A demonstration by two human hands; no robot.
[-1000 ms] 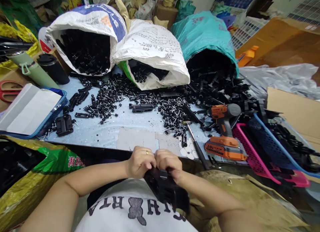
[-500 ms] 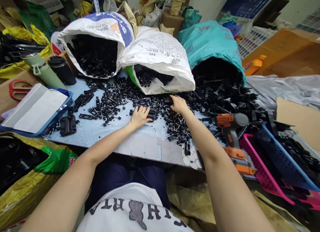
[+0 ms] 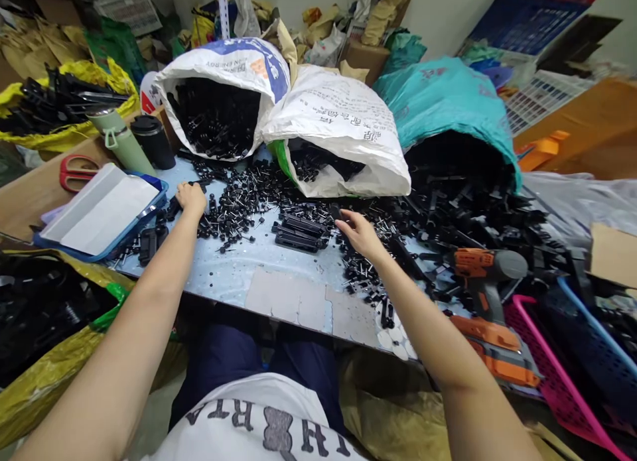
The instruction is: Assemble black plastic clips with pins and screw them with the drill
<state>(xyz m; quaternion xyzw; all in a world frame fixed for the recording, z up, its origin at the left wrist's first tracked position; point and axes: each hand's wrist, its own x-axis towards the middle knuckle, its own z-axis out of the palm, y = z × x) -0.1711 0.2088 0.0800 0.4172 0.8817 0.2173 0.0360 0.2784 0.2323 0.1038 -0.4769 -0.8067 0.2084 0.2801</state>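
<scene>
My left hand (image 3: pixel 192 199) is at the left of the bench, fingers curled down over a black plastic part (image 3: pixel 174 207) among similar pieces; its fingertips are partly hidden. A small dark plastic piece (image 3: pixel 336 212) is pinched between the thumb and fingers of my right hand (image 3: pixel 362 234), above the middle of the pile. Between the hands, several long black plastic parts (image 3: pixel 298 234) lie side by side on the bench (image 3: pixel 233 265). Loose screws with black heads (image 3: pixel 231 212) are scattered around them.
Behind stand a white-blue sack (image 3: pixel 271 66), a white sack (image 3: pixel 343 116) and a teal sack (image 3: pixel 448 96), spilling black parts. An orange cordless drill (image 3: pixel 490 282) and a pink basket (image 3: pixel 557 381) are at right. A blue tray (image 3: pixel 162 199), cups (image 3: pixel 154 142) and red-handled scissors (image 3: pixel 77 174) are at left.
My left hand has moved left, from the long black parts to the pieces near the tray. My right hand has drawn back slightly with a dark piece in its fingers. The view has shifted.
</scene>
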